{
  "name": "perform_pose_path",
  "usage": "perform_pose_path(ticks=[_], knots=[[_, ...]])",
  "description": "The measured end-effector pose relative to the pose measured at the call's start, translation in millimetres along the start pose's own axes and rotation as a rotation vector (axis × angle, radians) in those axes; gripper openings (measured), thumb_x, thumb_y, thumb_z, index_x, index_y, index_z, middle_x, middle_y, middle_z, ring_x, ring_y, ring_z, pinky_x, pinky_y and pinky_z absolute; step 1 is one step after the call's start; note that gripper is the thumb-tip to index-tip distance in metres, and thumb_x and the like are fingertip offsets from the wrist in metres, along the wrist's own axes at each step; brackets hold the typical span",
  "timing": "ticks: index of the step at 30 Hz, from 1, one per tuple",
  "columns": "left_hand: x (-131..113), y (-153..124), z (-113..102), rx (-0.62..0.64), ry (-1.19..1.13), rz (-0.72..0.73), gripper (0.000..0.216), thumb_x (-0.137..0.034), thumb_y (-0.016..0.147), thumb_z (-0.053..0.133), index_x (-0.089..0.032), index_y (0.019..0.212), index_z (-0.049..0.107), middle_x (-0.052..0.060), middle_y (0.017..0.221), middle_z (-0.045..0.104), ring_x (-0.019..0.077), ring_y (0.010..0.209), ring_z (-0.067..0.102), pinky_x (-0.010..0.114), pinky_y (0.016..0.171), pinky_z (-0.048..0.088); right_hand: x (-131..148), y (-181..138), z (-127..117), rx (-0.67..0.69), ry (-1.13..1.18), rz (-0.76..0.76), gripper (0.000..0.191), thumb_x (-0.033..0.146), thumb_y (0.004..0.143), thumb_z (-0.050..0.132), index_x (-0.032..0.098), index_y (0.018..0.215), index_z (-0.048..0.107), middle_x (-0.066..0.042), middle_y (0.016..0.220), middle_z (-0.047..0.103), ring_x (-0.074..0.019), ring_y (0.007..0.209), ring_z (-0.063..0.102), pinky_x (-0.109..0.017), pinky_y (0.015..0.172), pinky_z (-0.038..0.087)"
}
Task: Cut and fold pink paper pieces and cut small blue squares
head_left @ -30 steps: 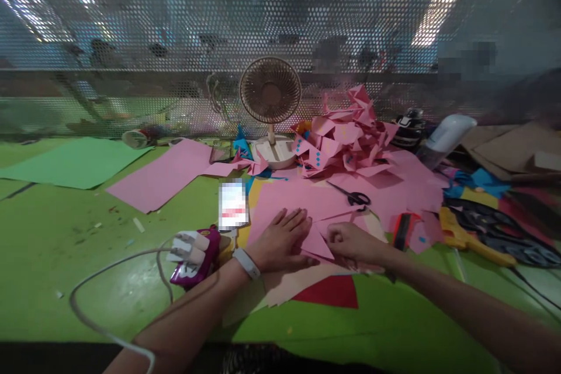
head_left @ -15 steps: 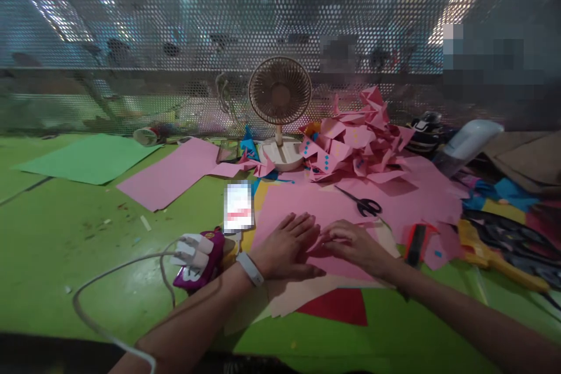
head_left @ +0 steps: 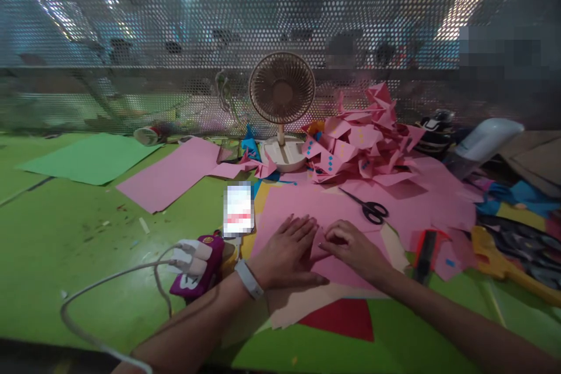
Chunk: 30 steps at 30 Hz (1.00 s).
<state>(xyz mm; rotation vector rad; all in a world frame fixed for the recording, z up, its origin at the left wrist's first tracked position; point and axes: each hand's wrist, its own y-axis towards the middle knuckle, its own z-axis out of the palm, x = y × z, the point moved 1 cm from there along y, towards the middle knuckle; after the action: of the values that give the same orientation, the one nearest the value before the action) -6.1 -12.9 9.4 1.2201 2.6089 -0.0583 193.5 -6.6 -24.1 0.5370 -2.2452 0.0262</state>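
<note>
My left hand (head_left: 287, 251) lies flat on a pink paper sheet (head_left: 280, 204), fingers stretched out and thumb apart. Just right of its fingertips, my right hand (head_left: 353, 250) is curled with the fingertips drawn together over the same sheet. Whatever sits between those fingertips, if anything, is too small to make out. Black-handled scissors (head_left: 373, 212) rest on the pink paper beyond my right hand. Beige paper (head_left: 289, 308) and a red piece (head_left: 344, 318) stick out below the sheet, nearer to me.
A fan (head_left: 281, 90) stands behind, beside a heap of folded pink paper (head_left: 362, 143). Left of my hands are a lit phone (head_left: 239, 207) and a purple object (head_left: 211, 266) with a white charger and cable. At right lie a red-and-black tool (head_left: 426, 254) and a yellow-handled tool (head_left: 504, 263).
The view has shifted slightly. My left hand stays flat on the paper; my right fingers remain drawn together beside it, with only a small shift in pose.
</note>
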Motion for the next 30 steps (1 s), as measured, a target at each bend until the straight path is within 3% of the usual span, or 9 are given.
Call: perform_pose_path(ticks=[4,7,11,15,21,25,30], knots=[[-14.4,-5.7,-2.3,-0.08,0.134,-0.156,0.07,-0.055,0.087,0.035,-0.011,0.139,0.023,0.014,0.146,0.026,0.0282,0.135,0.019,0.045,0.109,0.015,0.0,-0.1,-0.5,-0.013,-0.036,-0.03,0.01,0.028,0.083,0.055,0.021,0.076,0.058,-0.003,0.087,0.059,-0.0173,0.084,0.053,-0.03,0.076,0.042],[-30.3,-11.9,4.5,-0.003,0.147,-0.083,0.05,-0.038,0.091,0.035,-0.012,0.134,0.035,0.013,0.136,0.044,0.0257,0.123,0.041,0.039,0.101,0.032,-0.5,0.4,-1.1,-0.021,-0.042,-0.018,0.007,0.027,0.083,0.055,0.021,0.08,0.058,-0.002,0.086,0.058,-0.017,0.083,0.053,-0.03,0.076,0.042],[-42.7,-17.8,18.5,0.051,0.196,-0.04,0.048,-0.028,0.09,0.037,-0.008,0.134,0.034,0.016,0.137,0.041,0.0276,0.123,0.041,0.041,0.1,0.034,-0.9,0.5,-1.4,-0.026,-0.025,0.012,0.012,0.033,0.082,0.059,0.022,0.08,0.058,-0.002,0.087,0.058,-0.0169,0.084,0.054,-0.03,0.076,0.042],[-43.5,-18.9,26.3,0.074,0.207,-0.066,0.05,-0.031,0.09,0.036,-0.009,0.135,0.032,0.016,0.14,0.037,0.0278,0.125,0.038,0.041,0.1,0.033,-1.9,-0.7,-2.0,-0.022,-0.026,-0.003,0.005,0.027,0.082,0.057,0.023,0.084,0.059,-0.002,0.091,0.059,-0.0172,0.087,0.055,-0.03,0.078,0.044],[-41.0,-15.5,25.8,0.079,0.196,-0.035,0.051,-0.037,0.093,0.03,-0.01,0.136,0.031,0.015,0.143,0.032,0.0278,0.129,0.032,0.042,0.102,0.031,-1.6,-1.7,-9.1,-0.079,-0.156,-0.056,0.021,0.017,0.085,0.047,0.023,0.102,0.057,-0.004,0.1,0.06,-0.0176,0.092,0.056,-0.032,0.081,0.045],[-41.2,-14.7,25.1,0.062,0.184,-0.021,0.052,-0.041,0.093,0.031,-0.01,0.135,0.033,0.015,0.141,0.035,0.027,0.127,0.035,0.04,0.102,0.033,-3.0,-1.2,-14.0,-0.078,-0.374,-0.173,0.026,0.019,0.086,0.048,0.023,0.11,0.057,-0.007,0.111,0.057,-0.0221,0.105,0.05,-0.041,0.09,0.04],[-42.2,-14.5,22.7,0.001,0.163,0.003,0.052,-0.043,0.093,0.031,-0.011,0.133,0.035,0.013,0.137,0.043,0.0246,0.123,0.041,0.04,0.101,0.034,-10.9,1.8,-15.3,-0.036,-0.391,-0.151,0.019,0.024,0.089,0.047,0.024,0.105,0.059,-0.005,0.109,0.058,-0.0198,0.102,0.051,-0.038,0.089,0.042]])
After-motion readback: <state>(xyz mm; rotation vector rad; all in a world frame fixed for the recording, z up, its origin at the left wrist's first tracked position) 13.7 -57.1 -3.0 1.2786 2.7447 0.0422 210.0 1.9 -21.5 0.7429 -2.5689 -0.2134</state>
